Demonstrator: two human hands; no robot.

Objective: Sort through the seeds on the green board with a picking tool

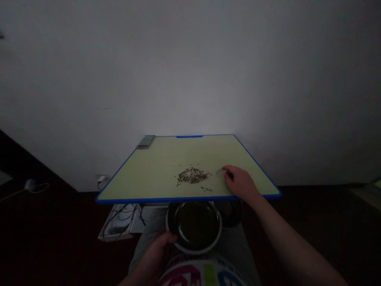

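My right hand (240,183) is above the right part of the pale yellow table top (160,153), its thumb and fingers pinched on a clear arc-shaped plastic piece (220,172), much like a protractor. Left of that piece lies a loose pile of small brown and whitish grains (193,175), with a few strays (206,189) nearer the front edge. Below the table edge, a round metal bowl (194,252) rests on my lap. My left hand (162,246) grips its left rim, thumb on top and fingers hidden beneath. The bowl's inside is dark, so its contents are unclear.
A blue rim (190,199) borders the table top, which stands against a grey wall (190,79). A blurred-out item (145,142) lies at the far left corner. Below are a white box with cables (117,224) and a dark container (232,214) beside the bowl.
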